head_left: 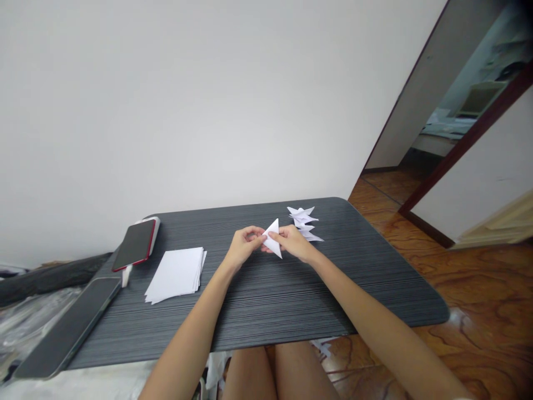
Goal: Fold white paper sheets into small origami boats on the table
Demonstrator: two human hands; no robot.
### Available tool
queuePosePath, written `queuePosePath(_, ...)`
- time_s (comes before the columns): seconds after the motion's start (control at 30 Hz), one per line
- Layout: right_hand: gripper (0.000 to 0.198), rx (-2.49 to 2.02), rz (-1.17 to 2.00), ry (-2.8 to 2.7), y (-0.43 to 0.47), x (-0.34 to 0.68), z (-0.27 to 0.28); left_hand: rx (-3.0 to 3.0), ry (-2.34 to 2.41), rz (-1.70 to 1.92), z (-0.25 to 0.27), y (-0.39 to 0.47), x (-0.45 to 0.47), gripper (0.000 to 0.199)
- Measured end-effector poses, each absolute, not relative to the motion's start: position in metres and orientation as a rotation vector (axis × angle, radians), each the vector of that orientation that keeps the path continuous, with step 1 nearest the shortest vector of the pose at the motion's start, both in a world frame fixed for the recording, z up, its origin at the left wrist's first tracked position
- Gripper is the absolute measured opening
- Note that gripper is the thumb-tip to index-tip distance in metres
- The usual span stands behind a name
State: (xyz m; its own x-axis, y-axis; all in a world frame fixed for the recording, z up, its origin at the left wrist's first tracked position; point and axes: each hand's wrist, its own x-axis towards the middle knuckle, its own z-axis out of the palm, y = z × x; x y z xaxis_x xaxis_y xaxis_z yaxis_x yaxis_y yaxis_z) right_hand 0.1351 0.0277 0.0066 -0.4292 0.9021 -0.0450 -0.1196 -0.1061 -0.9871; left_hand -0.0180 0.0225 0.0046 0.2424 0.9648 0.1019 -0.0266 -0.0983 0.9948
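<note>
Between my two hands is a small piece of folded white paper [273,238], pointed at its top and bottom and held just above the dark table. My left hand [246,243] pinches its left side with thumb and fingers. From the right, my right hand [295,242] grips it, the thumb pressed on the front face. The fingertips behind the paper are partly hidden. Just beyond my right hand lie several folded white paper figures [302,215] with pointed ends, close together; my hand covers part of the nearer ones.
A stack of white paper sheets [177,272] lies left of my hands. Further left are a dark tablet with a red edge [135,244] on a white stand and a large phone-like dark slab [73,328]. The black wood-grain table [283,311] meets a white wall behind.
</note>
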Motion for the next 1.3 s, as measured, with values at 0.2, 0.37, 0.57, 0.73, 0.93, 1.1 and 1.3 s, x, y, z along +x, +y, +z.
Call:
queuePosePath(0.2, 0.027, -0.936, 1.606, -1.283, 0.033, 0.138, 0.0, 1.574, 1.058, 1.074, 0.004, 0.023, -0.021, 0.022)
queuePosePath(0.37, 0.02, -0.971, 1.506, -1.445, 0.036, 0.139, 0.0, 1.75, 1.17, 1.252, 0.003, 0.025, -0.021, 0.017)
queuePosePath(0.57, 0.022, -0.843, 1.545, -1.236, 0.032, 0.134, 0.001, 1.629, 1.08, 1.118, 0.001, 0.023, -0.018, 0.025)
queuePosePath(0.73, 0.023, -0.895, 1.579, -1.249, 0.03, 0.135, 0.004, 1.684, 1.13, 1.057, 0.002, 0.021, -0.02, 0.024)
queuePosePath(0.93, 0.024, -0.954, 1.57, -1.372, 0.031, 0.14, 0.007, 1.683, 1.109, 1.082, 0.004, 0.021, -0.021, 0.027)
queuePosePath(1.1, 0.023, -0.87, 1.648, -1.346, 0.032, 0.142, 0.007, 1.565, 1.008, 1.085, 0.005, 0.021, -0.02, 0.032)
queuePosePath(1.3, 0.025, -0.882, 1.543, -1.386, 0.037, 0.143, 0.005, 1.898, 1.022, 1.145, 0.01, 0.018, -0.021, 0.04)
